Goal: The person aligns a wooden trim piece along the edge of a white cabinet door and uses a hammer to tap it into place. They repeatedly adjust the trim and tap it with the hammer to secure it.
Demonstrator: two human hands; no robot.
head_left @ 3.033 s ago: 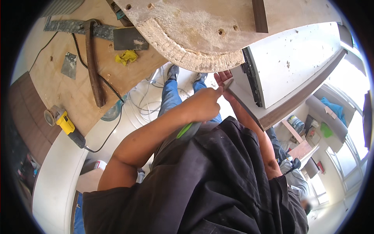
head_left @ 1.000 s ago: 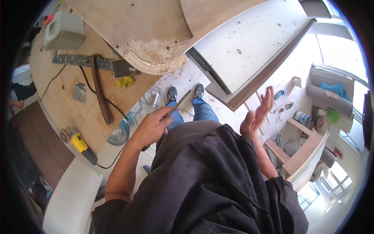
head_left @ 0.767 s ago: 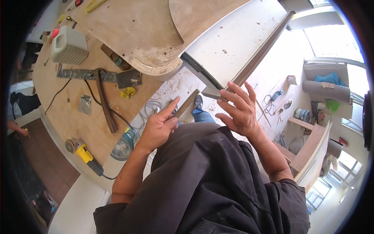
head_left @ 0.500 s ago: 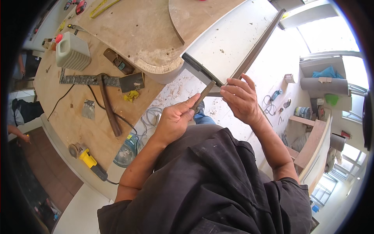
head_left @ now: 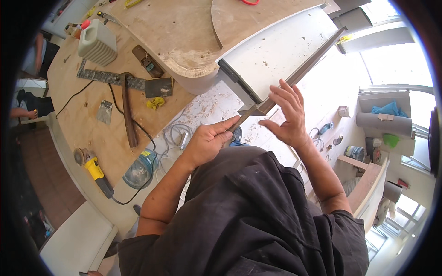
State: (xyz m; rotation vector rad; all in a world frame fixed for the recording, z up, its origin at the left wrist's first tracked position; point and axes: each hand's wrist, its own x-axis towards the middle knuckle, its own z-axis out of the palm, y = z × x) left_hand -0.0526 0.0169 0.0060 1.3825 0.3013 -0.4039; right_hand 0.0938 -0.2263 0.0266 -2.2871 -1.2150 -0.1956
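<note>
My left hand (head_left: 209,143) is closed round a narrow, flat brown bar (head_left: 245,116), index finger stretched along it. I cannot make out whether the bar is a file or a wooden strip. Its far end meets the near corner of a white panel (head_left: 276,60), where a dark edge strip (head_left: 237,79) and a long brown edge strip (head_left: 317,54) come together. My right hand (head_left: 289,115) is open just right of that corner, its fingers apart and raised. Its fingertips overlap the brown edge strip in view; contact cannot be made out. Small chips lie on the panel.
On the wooden workbench (head_left: 184,27) at left lie a hammer (head_left: 129,110), hand plane (head_left: 147,60), metal square (head_left: 110,79), plastic jug (head_left: 97,43) and yellow angle grinder (head_left: 95,170) with cord. A large blue bottle (head_left: 140,169) stands below. Another person's hand (head_left: 28,113) shows far left.
The bar's far end has come up against the panel's corner. My right hand has opened wider, its thumb and fingers spreading apart. The view has shifted slightly.
</note>
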